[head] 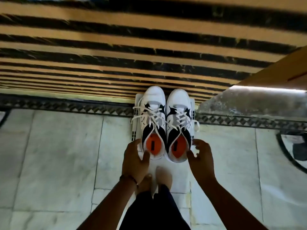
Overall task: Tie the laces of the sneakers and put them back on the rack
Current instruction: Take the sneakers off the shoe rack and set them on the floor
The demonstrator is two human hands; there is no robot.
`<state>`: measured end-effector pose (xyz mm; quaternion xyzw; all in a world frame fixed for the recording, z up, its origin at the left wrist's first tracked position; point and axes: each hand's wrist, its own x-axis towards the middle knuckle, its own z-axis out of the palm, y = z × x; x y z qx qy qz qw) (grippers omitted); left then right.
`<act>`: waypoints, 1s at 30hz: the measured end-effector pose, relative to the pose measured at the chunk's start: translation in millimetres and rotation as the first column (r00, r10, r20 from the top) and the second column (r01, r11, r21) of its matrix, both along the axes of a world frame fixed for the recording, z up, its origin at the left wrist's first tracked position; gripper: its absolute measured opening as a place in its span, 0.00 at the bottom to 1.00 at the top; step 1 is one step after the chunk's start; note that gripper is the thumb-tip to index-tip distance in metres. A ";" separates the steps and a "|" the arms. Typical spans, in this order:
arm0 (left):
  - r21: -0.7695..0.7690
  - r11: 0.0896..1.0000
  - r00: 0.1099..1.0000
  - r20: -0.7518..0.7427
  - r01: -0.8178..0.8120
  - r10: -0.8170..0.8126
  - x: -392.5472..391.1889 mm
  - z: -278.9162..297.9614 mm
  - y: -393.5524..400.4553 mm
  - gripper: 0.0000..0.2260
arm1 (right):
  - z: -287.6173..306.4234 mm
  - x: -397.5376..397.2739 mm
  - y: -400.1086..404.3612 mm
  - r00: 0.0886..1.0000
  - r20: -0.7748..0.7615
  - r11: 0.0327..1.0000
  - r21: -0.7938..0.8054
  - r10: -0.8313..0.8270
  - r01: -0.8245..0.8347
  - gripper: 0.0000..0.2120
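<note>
Two white sneakers with black patches and orange insoles stand side by side on a small white rack (134,130), toes pointing away from me. The left sneaker (153,117) and the right sneaker (179,117) both have loose white laces, with ends hanging over the sides. My left hand (135,157) is spread open beside the left sneaker's heel, thumb near its rim. My right hand (201,154) hovers open at the right sneaker's heel, fingers curled, holding nothing.
A staircase with tan treads and black marble risers (149,47) rises right behind the rack. The floor is pale marble tile (58,155) with a patterned dark border. My bare feet (157,178) stand just behind the sneakers. A dark object (299,150) lies at the far right.
</note>
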<state>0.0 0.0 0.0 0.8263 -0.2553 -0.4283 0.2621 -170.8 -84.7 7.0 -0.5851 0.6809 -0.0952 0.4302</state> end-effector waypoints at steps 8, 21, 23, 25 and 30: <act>0.094 0.973 0.956 -0.190 -0.209 0.223 6.0 -55.6 -29.3 0.27 | -57.4 16.8 -28.2 0.965 0.061 0.917 0.333 -0.256 0.222 0.15; 0.072 0.933 0.909 -0.208 -0.353 0.361 -14.1 -71.8 -37.3 0.26 | -79.7 14.1 -17.0 0.797 0.252 0.795 0.453 -0.549 0.404 0.22; 0.037 0.913 0.883 -0.244 -0.406 0.402 -16.9 -73.2 -28.8 0.26 | -78.7 11.7 -9.3 0.828 0.256 0.831 0.413 -0.499 0.373 0.22; 0.006 0.900 0.870 -0.256 -0.435 0.422 -21.9 -69.2 -15.4 0.24 | -73.2 7.7 3.3 0.844 0.279 0.862 0.370 -0.458 0.346 0.22; -0.140 0.909 0.898 -0.271 -0.393 0.347 -40.4 -55.7 40.5 0.24 | -52.0 -15.2 51.9 0.868 0.337 0.921 0.268 -0.365 0.283 0.21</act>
